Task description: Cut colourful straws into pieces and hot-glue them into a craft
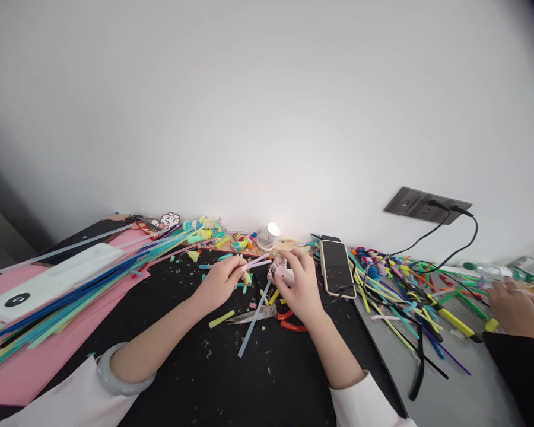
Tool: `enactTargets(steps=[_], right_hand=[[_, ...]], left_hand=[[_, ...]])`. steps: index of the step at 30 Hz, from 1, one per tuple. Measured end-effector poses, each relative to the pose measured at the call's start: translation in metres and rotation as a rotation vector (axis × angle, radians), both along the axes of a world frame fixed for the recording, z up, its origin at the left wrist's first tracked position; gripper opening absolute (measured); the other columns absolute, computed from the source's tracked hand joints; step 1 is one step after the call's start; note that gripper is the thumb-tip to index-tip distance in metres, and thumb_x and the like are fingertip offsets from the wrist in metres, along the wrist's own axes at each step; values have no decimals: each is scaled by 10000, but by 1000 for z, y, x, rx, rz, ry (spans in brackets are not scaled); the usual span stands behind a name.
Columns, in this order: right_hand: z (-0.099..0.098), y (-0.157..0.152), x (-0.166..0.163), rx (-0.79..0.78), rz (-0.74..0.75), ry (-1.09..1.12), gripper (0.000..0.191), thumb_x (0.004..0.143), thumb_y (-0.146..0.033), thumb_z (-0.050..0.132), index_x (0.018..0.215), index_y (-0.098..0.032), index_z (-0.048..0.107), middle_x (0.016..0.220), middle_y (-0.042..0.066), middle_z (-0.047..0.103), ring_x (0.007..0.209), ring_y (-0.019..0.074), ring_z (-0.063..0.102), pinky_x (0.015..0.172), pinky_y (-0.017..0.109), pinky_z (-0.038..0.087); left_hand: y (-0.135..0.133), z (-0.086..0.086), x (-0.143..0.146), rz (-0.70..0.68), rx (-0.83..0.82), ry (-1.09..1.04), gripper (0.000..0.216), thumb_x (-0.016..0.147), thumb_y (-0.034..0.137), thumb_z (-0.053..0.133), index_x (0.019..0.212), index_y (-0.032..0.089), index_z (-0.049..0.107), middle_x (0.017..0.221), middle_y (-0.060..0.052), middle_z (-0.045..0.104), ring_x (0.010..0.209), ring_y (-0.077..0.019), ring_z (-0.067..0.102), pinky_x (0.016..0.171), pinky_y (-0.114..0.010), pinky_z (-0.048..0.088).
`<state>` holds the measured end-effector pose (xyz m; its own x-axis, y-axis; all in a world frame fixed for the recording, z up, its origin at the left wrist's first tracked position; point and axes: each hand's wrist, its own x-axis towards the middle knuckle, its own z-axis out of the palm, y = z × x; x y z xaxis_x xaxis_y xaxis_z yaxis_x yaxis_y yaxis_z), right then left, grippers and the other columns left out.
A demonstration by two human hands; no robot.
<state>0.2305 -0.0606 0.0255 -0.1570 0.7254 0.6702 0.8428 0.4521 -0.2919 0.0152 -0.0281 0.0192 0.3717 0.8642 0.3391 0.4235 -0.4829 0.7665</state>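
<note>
My left hand (222,281) is closed in a pinch on a thin pale lilac strip (258,261) that points right. My right hand (299,284) curls its fingers round a small pinkish object (281,270). Its kind is partly hidden by the fingers. From this object a long translucent bluish stick (253,323) slants down toward me. Under the stick lie scissors (258,315) with red handles. A short yellow-green piece (221,319) rests left of the blades. Just behind both hands is a small round cup-like container (269,236).
Long coloured pipe cleaners (93,293) and a white box (56,281) lie on pink sheets at left. A phone (337,268) sits right of my hands. Further right are more pipe cleaners, yellow-black pliers (454,319), cables in a wall socket (427,204), and another person's hand (516,308).
</note>
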Motion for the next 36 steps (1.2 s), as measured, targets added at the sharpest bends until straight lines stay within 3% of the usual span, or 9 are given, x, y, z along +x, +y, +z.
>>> enactTargets(steps=[4, 17, 30, 36], right_hand=[[-6, -3, -12, 28, 100, -116, 370, 866, -163, 589, 1227, -245, 611, 1266, 111, 539, 1147, 284, 491, 980, 453, 442], [-15, 2, -13, 94, 84, -84, 151, 900, -141, 565, 957, -216, 684, 1131, 109, 598, 1060, 251, 538, 897, 399, 473], [-16, 3, -12, 72, 117, -23, 160, 903, -132, 546, 918, -220, 679, 1106, 101, 617, 1039, 239, 565, 886, 394, 488], [-18, 4, -11, 81, 120, -11, 146, 894, -121, 557, 903, -213, 669, 1090, 97, 621, 1020, 234, 576, 872, 384, 490]], left_hand=[[-3, 1, 2, -66, 21, 38, 247, 942, 326, 381, 760, 227, 516, 677, 23, 527, 638, -169, 515, 640, -282, 399], [-4, 0, 4, -106, 11, 71, 255, 938, 341, 382, 733, 232, 487, 708, 18, 546, 698, -177, 536, 657, -280, 402], [-3, -3, 3, -122, -11, 99, 260, 949, 344, 373, 749, 229, 494, 720, 15, 547, 718, -182, 530, 673, -294, 391], [-2, -5, 2, -120, 2, 96, 223, 952, 314, 401, 831, 222, 566, 760, 15, 566, 716, -167, 533, 653, -275, 395]])
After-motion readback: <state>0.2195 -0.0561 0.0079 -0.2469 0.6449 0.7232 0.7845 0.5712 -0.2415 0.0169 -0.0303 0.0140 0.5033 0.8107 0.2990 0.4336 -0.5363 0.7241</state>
